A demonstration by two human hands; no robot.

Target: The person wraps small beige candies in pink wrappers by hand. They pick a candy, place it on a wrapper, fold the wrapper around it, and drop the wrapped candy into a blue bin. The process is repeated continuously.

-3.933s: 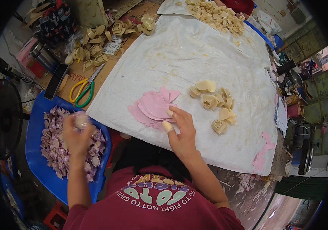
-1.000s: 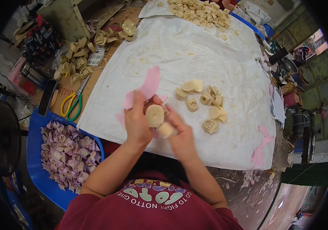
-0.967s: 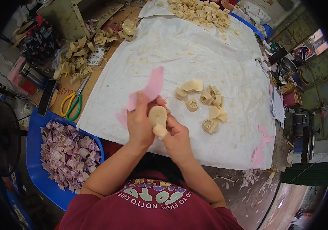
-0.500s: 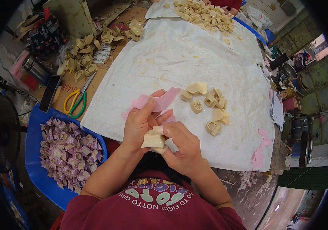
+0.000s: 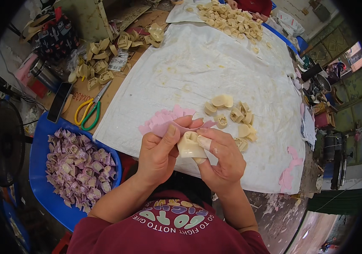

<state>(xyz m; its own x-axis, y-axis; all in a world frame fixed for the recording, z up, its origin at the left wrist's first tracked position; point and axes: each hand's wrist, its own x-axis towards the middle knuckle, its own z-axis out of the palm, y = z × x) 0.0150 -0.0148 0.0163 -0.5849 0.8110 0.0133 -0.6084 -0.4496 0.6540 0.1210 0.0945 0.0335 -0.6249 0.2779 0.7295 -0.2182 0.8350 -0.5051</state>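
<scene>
Block [image 5: 191, 146] is held up over the near edge of the cloth [image 5: 147, 84], hollow end up, glossy wall facing the wearer. Right hand [image 5: 223, 158] grips it, thumb low, index high, pale finger covers [image 5: 205, 142] against it. Left hand [image 5: 157, 154] pinches the pink strip [image 5: 160, 129], which spans just behind the block's top; can't tell if the two touch. Looks like strip is being lined up to block. To do it well, I'd say: hold block firm, wall square to strip; set one edge first, then smooth outward so no crease or bubble stays. Light pinch, since strip looks thin and likely stretches. Thumb off the glossy face, in case it's tacky. Pink pile [image 5: 174, 112] is on the cloth near that edge, spare blocks [image 5: 237, 114] on its right part, scissors [image 5: 89, 113] just left of it if an edge needs trimming.
</scene>
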